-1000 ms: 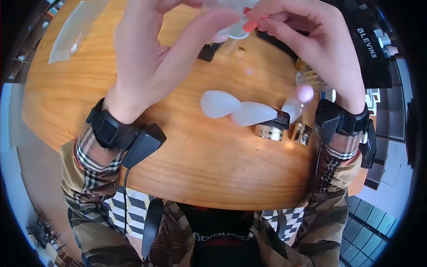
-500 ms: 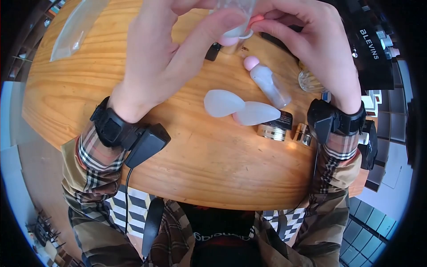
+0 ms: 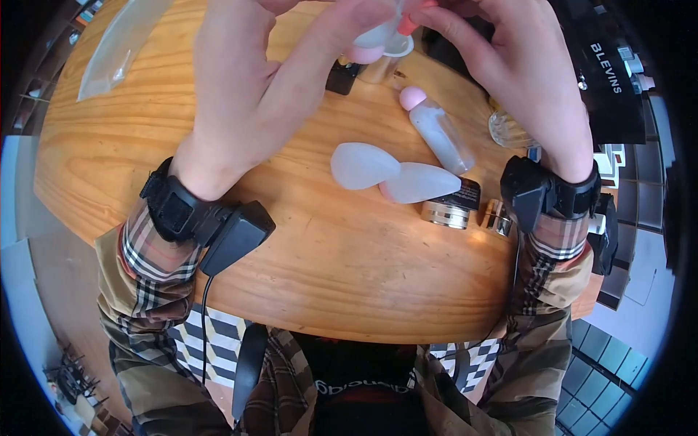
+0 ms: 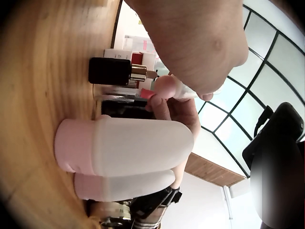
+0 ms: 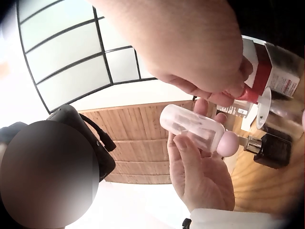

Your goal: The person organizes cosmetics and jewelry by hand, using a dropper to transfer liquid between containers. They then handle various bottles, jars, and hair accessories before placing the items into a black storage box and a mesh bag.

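My left hand [image 3: 265,94] holds a clear bottle [image 5: 188,125] with a round pink cap [image 5: 228,144] between thumb and fingers. Close beside it, my right hand [image 3: 520,80] pinches a small red piece [image 3: 408,23], also seen in the right wrist view [image 5: 248,94]. A clear cup with a white rim [image 3: 398,48] stands just below the hands. Another pink-capped clear bottle [image 3: 440,136] lies on the table, and two frosted white bottles [image 3: 363,166] [image 3: 420,183] with pink bases [image 4: 75,145] stand nearer me.
A gold-banded jar [image 3: 445,215] and a small gold item [image 3: 496,218] are at the right front. Behind are a ribbed glass [image 3: 511,129] and a black BLEVINS bag [image 3: 603,69]. A black-bodied bottle [image 4: 109,71] stands near the cup; a clear pouch [image 3: 115,62] lies far left.
The pink-capped bottle on the table, blurred at the right one second ago, has shifted left and back and now lies still. Both hands have risen slightly away from the cup rim.
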`<state>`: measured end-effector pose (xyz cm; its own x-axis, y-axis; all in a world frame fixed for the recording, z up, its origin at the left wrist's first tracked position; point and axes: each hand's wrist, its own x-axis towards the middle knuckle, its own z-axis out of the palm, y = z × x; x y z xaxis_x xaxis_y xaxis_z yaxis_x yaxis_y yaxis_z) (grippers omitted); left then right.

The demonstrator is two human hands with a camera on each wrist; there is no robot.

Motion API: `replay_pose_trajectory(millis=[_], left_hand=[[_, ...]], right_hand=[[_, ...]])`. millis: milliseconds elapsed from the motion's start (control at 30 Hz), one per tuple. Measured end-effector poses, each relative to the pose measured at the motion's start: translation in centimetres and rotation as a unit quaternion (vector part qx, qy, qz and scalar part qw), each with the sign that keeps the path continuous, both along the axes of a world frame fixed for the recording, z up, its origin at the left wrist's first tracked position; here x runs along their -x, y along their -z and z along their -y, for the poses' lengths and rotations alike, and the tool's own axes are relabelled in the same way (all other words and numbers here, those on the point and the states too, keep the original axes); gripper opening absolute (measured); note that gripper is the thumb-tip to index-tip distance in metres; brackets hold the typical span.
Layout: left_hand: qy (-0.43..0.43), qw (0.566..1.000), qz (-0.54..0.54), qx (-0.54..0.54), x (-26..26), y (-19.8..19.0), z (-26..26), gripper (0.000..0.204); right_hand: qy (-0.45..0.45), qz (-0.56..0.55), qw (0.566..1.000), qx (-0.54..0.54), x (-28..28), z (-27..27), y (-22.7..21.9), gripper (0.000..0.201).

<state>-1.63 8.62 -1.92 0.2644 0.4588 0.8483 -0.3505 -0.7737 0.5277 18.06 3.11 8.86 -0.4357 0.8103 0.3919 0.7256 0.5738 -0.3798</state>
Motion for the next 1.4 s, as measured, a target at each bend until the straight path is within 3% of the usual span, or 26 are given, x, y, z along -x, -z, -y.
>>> replay_pose_trajectory(millis=[100, 200, 300, 400, 600, 667, 700, 767, 900, 967, 1000, 1067, 1100, 1167, 1233, 1267, 1333, 1400], left_hand=[[-0.026, 0.999, 0.015, -0.014, -0.2, 0.1, -0.4, 0.064], [-0.033, 0.999, 0.029, -0.026, -0.2, 0.4, -0.7, 0.063], [-0.027, 0.999, 0.029, -0.015, -0.6, 0.4, -0.5, 0.063], [-0.015, 0.999, 0.035, 0.012, -0.5, 0.3, -0.1, 0.063], [-0.025, 0.999, 0.035, -0.020, -0.5, 0.7, -0.9, 0.060], [-0.029, 0.999, 0.031, -0.019, -0.3, 0.7, -1.0, 0.059], [-0.034, 0.999, 0.027, -0.025, -0.2, 0.7, -1.1, 0.058], [-0.038, 0.999, 0.023, -0.030, -0.3, 0.6, -1.0, 0.057], [-0.004, 0.998, 0.059, 0.026, -0.7, 0.4, -0.1, 0.057], [-0.001, 0.996, 0.071, 0.045, -0.5, 0.5, 0.0, 0.057], [0.014, 0.996, 0.074, 0.043, -0.4, 0.5, -0.2, 0.058], [0.031, 0.996, 0.078, 0.040, -0.5, 0.5, -0.3, 0.059], [0.032, 0.995, 0.078, 0.048, -0.5, 0.5, -0.2, 0.059], [0.033, 0.995, 0.077, 0.058, -0.6, -0.4, 0.7, 0.059], [-0.111, 0.985, 0.026, 0.130, -1.4, -1.8, 2.8, 0.058], [-0.110, 0.985, 0.024, 0.131, -1.0, -1.1, 2.0, 0.058], [0.040, 0.997, 0.028, 0.051, -0.2, 0.3, -0.1, 0.056], [0.040, 0.998, 0.025, 0.046, 0.0, 0.7, -0.4, 0.056]], right_hand=[[0.007, -0.014, 1.000, 0.004, 0.0, -0.1, 0.1, 0.012], [-0.055, -0.051, 0.997, -0.036, -0.6, -0.6, 0.5, 0.011], [0.014, -0.023, 0.999, 0.017, 0.5, 0.7, -0.4, 0.010], [0.082, 0.053, 0.993, -0.064, 2.2, 1.9, -0.6, 0.009], [0.060, 0.074, 0.995, -0.031, 1.7, 1.9, -1.3, 0.009], [0.031, -0.015, 0.996, 0.081, 1.2, 1.5, -2.1, 0.010], [0.030, -0.015, 0.996, 0.082, 1.4, 1.6, -1.7, 0.010], [0.063, 0.051, 0.997, -0.018, 1.8, 2.1, -0.6, 0.009], [0.071, 0.042, 0.996, -0.023, 0.7, 1.6, -0.5, 0.009], [0.011, -0.079, 0.995, 0.067, -0.5, 0.2, -0.4, 0.010], [0.010, -0.080, 0.995, 0.067, -1.0, 0.7, -0.9, 0.010], [0.086, -0.056, 0.988, 0.112, 0.7, 2.0, -3.1, 0.012], [0.085, -0.017, 0.996, -0.020, 0.7, 2.0, -0.8, 0.015], [0.085, -0.013, 0.996, -0.032, 1.0, 1.8, -1.0, 0.017], [0.085, -0.009, 0.995, -0.043, 0.6, 1.5, -0.9, 0.018], [0.044, -0.069, 0.997, -0.015, -0.3, 0.9, -0.7, 0.019], [0.006, -0.129, 0.992, 0.010, -0.9, 0.6, -0.5, 0.020], [-0.003, -0.163, 0.987, 0.004, -0.5, 0.5, -0.4, 0.019]])
